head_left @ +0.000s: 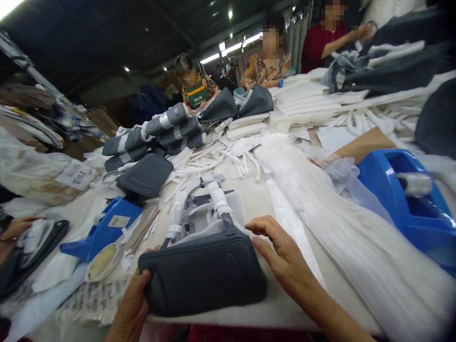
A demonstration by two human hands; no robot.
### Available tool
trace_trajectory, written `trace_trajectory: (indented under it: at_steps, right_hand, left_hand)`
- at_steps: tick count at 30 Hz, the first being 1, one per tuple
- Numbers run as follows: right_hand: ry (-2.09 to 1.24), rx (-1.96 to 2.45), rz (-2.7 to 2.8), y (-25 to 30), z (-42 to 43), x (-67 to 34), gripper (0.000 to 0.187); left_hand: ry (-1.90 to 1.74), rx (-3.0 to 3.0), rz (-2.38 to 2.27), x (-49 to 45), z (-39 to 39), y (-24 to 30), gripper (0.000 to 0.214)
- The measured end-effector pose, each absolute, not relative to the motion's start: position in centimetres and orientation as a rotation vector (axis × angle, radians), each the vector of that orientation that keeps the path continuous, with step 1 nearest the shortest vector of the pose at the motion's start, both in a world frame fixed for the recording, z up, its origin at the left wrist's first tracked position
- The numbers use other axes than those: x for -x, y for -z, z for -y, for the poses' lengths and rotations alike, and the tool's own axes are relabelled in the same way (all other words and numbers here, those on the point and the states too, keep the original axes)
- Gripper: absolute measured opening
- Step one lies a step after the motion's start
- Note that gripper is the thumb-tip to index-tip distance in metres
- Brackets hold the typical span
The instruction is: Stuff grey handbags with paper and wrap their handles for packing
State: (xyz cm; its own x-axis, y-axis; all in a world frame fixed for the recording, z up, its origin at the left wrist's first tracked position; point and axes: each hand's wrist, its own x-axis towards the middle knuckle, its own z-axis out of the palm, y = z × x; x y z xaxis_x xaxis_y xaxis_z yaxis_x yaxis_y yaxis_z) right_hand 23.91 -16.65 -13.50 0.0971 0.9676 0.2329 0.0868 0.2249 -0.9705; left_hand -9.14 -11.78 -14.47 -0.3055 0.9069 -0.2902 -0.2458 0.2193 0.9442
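A dark grey handbag (206, 273) rests near the table's front edge, its broad side facing me. White wrapping covers parts of its handles (218, 197), and pale padding shows at the opening. My left hand (137, 294) grips the bag's left end, thumb on the near face and the other fingers mostly hidden behind it. Beside the upper right corner, my right hand (276, 247) is held with fingers apart and nothing in it; whether a fingertip touches the bag I cannot tell.
Blue tape dispensers stand at right (377, 175) and left (107, 228). Long white foam sheets (313, 204) run along the right. Wrapped grey bags (167, 121) are piled behind. A co-worker's hand (17, 228) holds another bag at far left; several people work across the table.
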Motion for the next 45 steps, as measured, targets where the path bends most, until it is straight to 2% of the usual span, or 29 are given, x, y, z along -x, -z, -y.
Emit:
trace_trajectory:
  at_steps: [5,8,10,13,17,21,23,28,33,37,45]
  right_hand:
    - [-1.234,1.031,1.178,11.8,15.3,-21.6,0.072]
    - [-1.235,1.075,1.237,11.3,14.6,-20.8,0.093]
    - [-1.204,1.135,1.266,11.1,14.4,-20.6,0.098]
    - [-1.176,1.24,1.27,10.9,14.5,-20.1,0.094]
    - [-1.055,1.383,1.205,11.2,14.7,-19.5,0.078]
    - [-1.183,1.36,1.203,11.4,14.7,-19.2,0.052]
    - [-1.24,1.292,1.192,11.3,14.8,-19.1,0.046]
    - [-1.222,1.219,1.117,11.1,15.0,-18.5,0.059]
    - [-1.265,1.287,1.006,11.8,15.3,-18.2,0.038]
    - [-1.222,1.375,0.981,12.3,15.4,-18.4,0.036]
    - [-1.104,1.414,1.084,12.4,14.8,-18.8,0.058]
  left_hand:
    - [-1.243,-0.745,-1.306,9.0,12.1,13.5,0.077]
    - [-1.188,-0.747,-1.259,9.2,12.4,12.9,0.076]
    - [-1.144,-0.749,-1.226,9.3,12.6,12.7,0.075]
    - [-1.066,-0.788,-1.141,9.6,12.7,12.4,0.068]
    - [-1.009,-0.818,-1.038,9.9,12.5,12.2,0.062]
    - [-0.968,-0.797,-0.957,10.3,12.2,12.3,0.061]
    - [-0.946,-0.768,-0.924,10.4,12.2,12.5,0.055]
    - [-0.972,-0.666,-0.977,10.1,12.5,12.6,0.037]
    - [-1.003,-0.608,-1.013,9.7,12.7,12.4,0.035]
    - [-1.019,-0.6,-1.001,9.6,12.8,12.4,0.033]
    - [-1.03,-0.592,-1.006,9.4,13.0,12.1,0.037]
